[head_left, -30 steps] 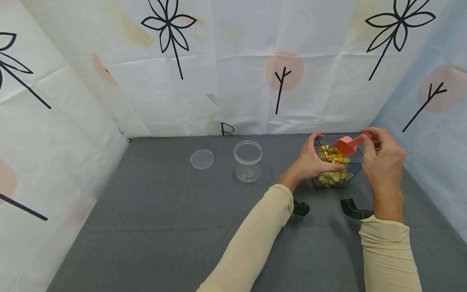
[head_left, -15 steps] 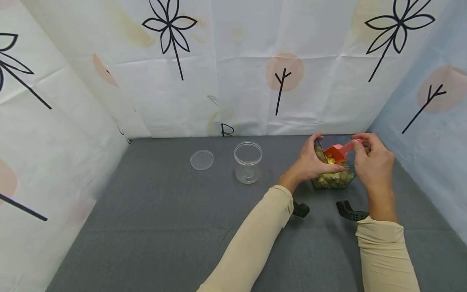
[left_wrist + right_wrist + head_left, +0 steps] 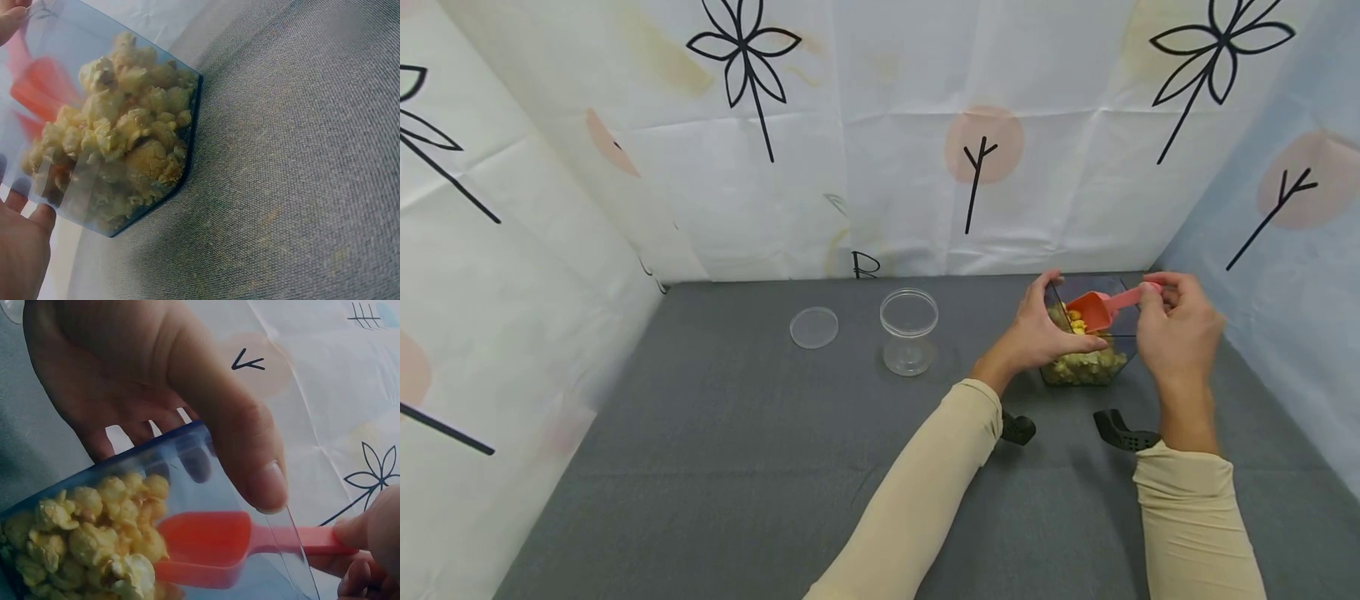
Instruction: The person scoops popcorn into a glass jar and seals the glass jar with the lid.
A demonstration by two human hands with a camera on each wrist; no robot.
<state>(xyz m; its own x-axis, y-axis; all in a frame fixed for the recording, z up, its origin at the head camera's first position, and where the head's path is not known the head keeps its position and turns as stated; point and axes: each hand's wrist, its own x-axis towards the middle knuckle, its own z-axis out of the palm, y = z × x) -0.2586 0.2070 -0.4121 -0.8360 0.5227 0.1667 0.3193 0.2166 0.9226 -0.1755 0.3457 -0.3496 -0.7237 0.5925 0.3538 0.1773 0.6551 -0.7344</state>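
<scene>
Fingers (image 3: 1060,287) of the left hand (image 3: 1037,333) are curling round the near-left side of the clear tinted container (image 3: 1086,367), with the thumb lying along its front rim, and the right wrist view is showing that thumb (image 3: 250,456) pressing against the transparent wall. Popcorn (image 3: 119,144) is filling the lower part of the container, which is sitting on the grey cloth-covered table (image 3: 775,433) toward its far right side. The right hand (image 3: 1180,333) is pinching the end of the handle of an orange scoop (image 3: 1093,310) between thumb and fingertips, and the scoop's bowl is sitting inside the container just above the popcorn, carrying what seems to be a few yellow pieces, though the head view is too small to be sure. Well apart to the left, an open clear jar (image 3: 909,331) is standing upright, and its round lid (image 3: 814,327) is lying flat beside it.
</scene>
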